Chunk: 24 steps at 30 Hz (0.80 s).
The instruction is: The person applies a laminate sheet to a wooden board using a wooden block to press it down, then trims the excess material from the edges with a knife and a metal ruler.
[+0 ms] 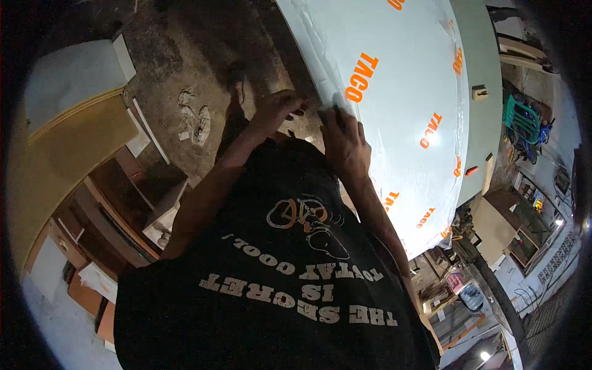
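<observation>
A large white panel [401, 80] wrapped in clear plastic film with orange print lies to my right. My right hand [348, 142] is at its near left edge, its fingers bent and closed on the plastic film [320, 77] there. Just left of that edge, my left hand [277, 112] hangs in the air, apart from the panel. Its fingers are loosely curled with gaps between them, and I see nothing in them.
Beyond the panel runs a grey-green surface [481, 55] bearing a small wooden block [480, 92] and a red object [472, 171]. A crumpled cloth [200, 123] lies on the dark floor. Boards and cabinet parts [80, 135] stand at left; a green plastic chair [523, 120] is far right.
</observation>
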Each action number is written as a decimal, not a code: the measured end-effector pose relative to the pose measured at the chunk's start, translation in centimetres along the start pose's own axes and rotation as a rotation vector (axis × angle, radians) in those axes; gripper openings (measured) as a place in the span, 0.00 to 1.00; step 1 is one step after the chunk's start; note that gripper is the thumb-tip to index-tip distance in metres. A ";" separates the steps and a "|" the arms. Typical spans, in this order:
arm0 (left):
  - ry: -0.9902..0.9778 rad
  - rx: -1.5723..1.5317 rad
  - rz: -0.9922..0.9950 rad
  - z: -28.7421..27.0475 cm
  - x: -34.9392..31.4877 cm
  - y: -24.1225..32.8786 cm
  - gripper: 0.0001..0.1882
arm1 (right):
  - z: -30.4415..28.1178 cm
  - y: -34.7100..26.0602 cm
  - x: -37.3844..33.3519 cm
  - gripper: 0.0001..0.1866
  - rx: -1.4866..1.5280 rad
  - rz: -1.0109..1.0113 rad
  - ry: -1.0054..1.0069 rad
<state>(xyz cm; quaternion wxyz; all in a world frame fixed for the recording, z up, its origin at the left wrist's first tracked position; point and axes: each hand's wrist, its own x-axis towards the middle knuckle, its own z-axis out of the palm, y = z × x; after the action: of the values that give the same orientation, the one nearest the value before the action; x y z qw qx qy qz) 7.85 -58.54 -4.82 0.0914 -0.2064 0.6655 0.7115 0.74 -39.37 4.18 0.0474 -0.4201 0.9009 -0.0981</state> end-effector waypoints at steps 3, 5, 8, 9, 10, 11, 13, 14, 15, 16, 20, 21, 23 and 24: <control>-0.093 -0.174 -0.110 1.0 -0.7 0.8 0.23 | 0.1 -0.3 0.4 0.21 -0.034 0.050 -0.024; -0.115 -0.288 -0.203 1.3 -0.6 1.5 0.24 | -0.2 -0.8 2.2 0.21 -0.014 0.072 -0.030; -0.045 -0.340 -0.112 0.9 -0.1 -1.3 0.23 | -0.1 -0.7 2.3 0.21 -0.004 0.056 -0.027; -0.045 -0.340 -0.111 0.7 -0.2 -1.3 0.23 | 0.1 -0.4 2.1 0.20 -0.015 0.030 -0.021; -0.035 -0.271 -0.115 0.4 -0.2 -1.3 0.22 | 0.2 -0.1 1.4 0.20 -0.015 0.028 -0.019; -0.025 -0.202 -0.119 0.2 -0.2 -1.3 0.22 | 0.2 0.0 0.4 0.20 -0.017 0.042 -0.039; -0.014 -0.252 -0.129 0.1 -0.7 -1.3 0.21 | -0.1 -0.2 0.2 0.20 -0.018 0.060 -0.062; -0.002 -0.302 -0.138 0.1 -0.9 -1.3 0.20 | 0.1 -0.1 1.0 0.21 0.015 0.050 -0.043; -0.001 -0.300 -0.137 -0.1 -0.8 -1.4 0.20 | 0.3 -0.1 2.1 0.21 0.049 0.039 -0.021; -0.025 -0.335 -0.139 -0.1 -0.8 -1.4 0.20 | 0.2 -0.3 2.8 0.21 0.046 0.043 -0.022; 0.029 -0.188 -0.131 0.2 -1.1 0.0 0.19 | 0.4 -0.4 2.2 0.21 0.027 0.028 0.013; 0.037 -0.192 -0.126 0.1 -1.0 -0.5 0.19 | 0.1 -0.2 1.5 0.21 0.042 0.015 0.005; 0.037 -0.343 -0.163 -0.5 -1.0 -1.4 0.19 | 0.4 0.0 1.6 0.20 0.010 0.007 0.010; 0.044 -0.346 -0.165 -0.6 -1.3 -1.9 0.19 | 0.5 -0.2 1.5 0.19 -0.017 0.016 0.009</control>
<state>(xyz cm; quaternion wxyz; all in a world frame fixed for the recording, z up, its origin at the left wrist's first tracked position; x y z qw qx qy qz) 9.87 -58.72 -6.06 0.0982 -0.2882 0.5159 0.8007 0.07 -40.71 3.74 0.0407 -0.4127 0.9053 -0.0918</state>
